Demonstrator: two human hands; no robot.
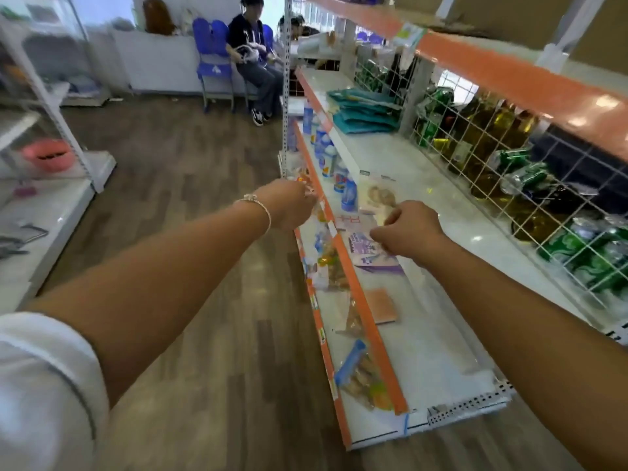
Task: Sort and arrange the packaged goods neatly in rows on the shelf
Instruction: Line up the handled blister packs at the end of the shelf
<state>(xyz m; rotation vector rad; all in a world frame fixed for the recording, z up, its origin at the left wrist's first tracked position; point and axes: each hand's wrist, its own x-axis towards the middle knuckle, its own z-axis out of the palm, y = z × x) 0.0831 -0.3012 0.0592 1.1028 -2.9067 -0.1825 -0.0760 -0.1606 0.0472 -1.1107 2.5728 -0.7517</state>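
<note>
The right hand (409,232) hangs over the middle shelf (424,185), knuckles up and fingers curled under, at the edge of a flat pale packet (365,229) printed with purple and pink. It looks like a pinch on the packet's rim, though the fingertips are hidden beneath the hand, so I cannot tell for sure. The left hand (289,203), a thin bracelet (261,205) at its wrist, reaches to the orange front rail of the shelf, where its fingers close toward something small and orange-red; blur hides whether it truly holds anything.

The packets appear to be thin film pouches, so I would judge them light, limp and a little slick, apt to slide over the glossy white shelf and to sag if lifted by one corner. A hold along a sealed edge, or a flat push from above, would likely suit them best, and whatever is inside could crush under a hard squeeze.

They lie scattered, not in rows. The pale packet sits near the shelf's front, another with a pale figure on it just behind, and an orange square packet (384,305) lies nearer the viewer. Farther along rests a loose pile of teal packets (363,112). On the shelf below, clear bags of snacks (365,382) lie askew, beside upright blue-and-white bottles (348,195). Behind the wire grid (509,185), green and gold bags crowd the other side.
</note>
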